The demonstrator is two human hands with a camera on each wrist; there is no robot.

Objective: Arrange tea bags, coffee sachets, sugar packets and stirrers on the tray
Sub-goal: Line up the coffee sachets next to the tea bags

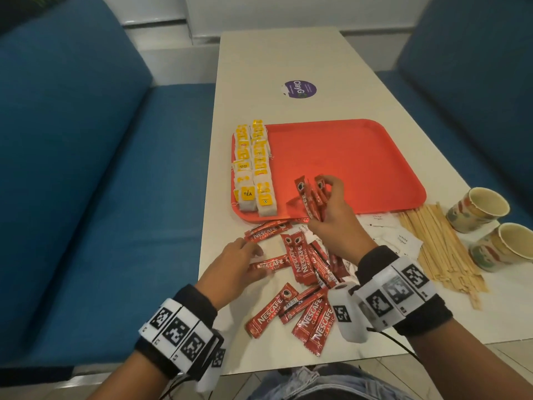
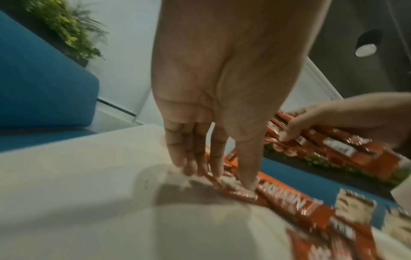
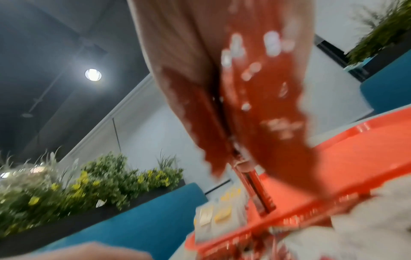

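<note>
"NESCAFE CLASSIC" on red coffee sachets (image 1: 301, 259), "TEA" on a yellow tea bag tag (image 1: 247, 194), "White Sugar" on sugar packets (image 1: 402, 238), "ClayG" on a purple table sticker (image 1: 299, 89)

red tray (image 1: 360, 157), yellow tea bags (image 1: 253, 166), blue seats (image 1: 86, 168)

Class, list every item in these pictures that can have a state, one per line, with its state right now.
Tray: on table, mostly bare.
Tea bags: two rows along the tray's left edge.
Held coffee sachets: bunched in right hand, over the tray's near edge.
Loose coffee sachets: scattered on table.
Left hand: fingers straight, touching one sachet.
Sugar packets: on table.
Stirrers: piled on table.
Paper cups: lying on their sides.
</note>
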